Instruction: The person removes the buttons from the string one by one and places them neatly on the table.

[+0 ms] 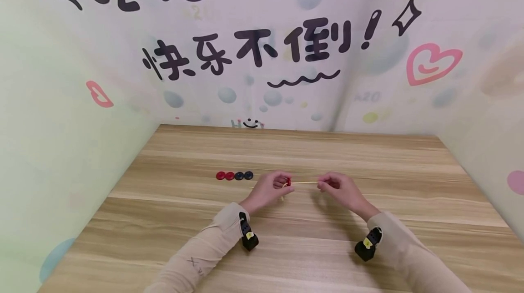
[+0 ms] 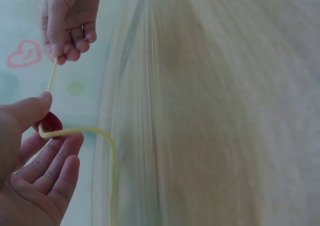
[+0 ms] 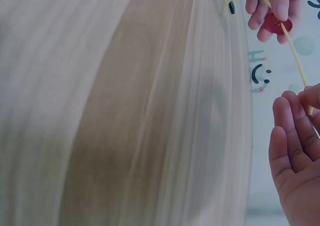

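Note:
Between thumb and fingers my left hand (image 1: 268, 189) pinches a round red button (image 2: 52, 124) by its edge. A thin yellow cord (image 2: 80, 131) passes through the button. One length of it hangs loose on the left hand's side; the other runs taut to my right hand (image 1: 341, 189). The thumb and forefinger of the right hand pinch that stretch of cord (image 3: 297, 56). Both hands are held above the table, a short way apart. Part of the button is hidden by the left fingers in the head view.
Left of the hands, two red buttons (image 1: 225, 175) and two dark buttons (image 1: 244, 175) lie in a row on the wood-grain table (image 1: 184, 220). A printed cloth wall (image 1: 245, 102) rises behind the table's back edge, with further walls at both sides.

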`<state>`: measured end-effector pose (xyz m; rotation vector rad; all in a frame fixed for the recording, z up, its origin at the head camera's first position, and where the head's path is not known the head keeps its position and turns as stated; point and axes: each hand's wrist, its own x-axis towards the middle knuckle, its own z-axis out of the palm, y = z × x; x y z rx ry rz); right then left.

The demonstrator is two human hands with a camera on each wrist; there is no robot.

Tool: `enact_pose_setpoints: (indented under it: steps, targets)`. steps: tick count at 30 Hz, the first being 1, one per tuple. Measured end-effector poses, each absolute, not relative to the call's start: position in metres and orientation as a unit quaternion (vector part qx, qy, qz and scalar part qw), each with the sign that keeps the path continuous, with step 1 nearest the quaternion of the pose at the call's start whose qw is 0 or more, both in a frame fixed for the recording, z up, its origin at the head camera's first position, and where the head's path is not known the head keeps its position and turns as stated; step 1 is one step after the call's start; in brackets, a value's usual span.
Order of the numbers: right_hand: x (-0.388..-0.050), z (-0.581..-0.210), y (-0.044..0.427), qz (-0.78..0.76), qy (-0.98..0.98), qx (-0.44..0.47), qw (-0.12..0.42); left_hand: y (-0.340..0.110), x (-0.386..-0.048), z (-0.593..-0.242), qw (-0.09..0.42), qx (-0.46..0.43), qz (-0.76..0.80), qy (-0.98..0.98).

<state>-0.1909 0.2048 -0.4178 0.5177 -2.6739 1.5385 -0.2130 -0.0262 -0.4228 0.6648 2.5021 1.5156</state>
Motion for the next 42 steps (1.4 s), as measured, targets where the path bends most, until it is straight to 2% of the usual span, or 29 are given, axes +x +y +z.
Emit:
enact_pose_setpoints:
  steps: [30,42]
  targets:
    - [-0.190,-0.432,0.246,0.415,-0.897,0.145,0.044,-0.075,-0.216,-0.426,0.030,0.195,0.458,0.867]
    - [-0.194,-0.436,0.254,0.397,-0.908,0.130,0.025,-0.093,-0.219,-0.430,0.030,0.174,0.442,0.880]
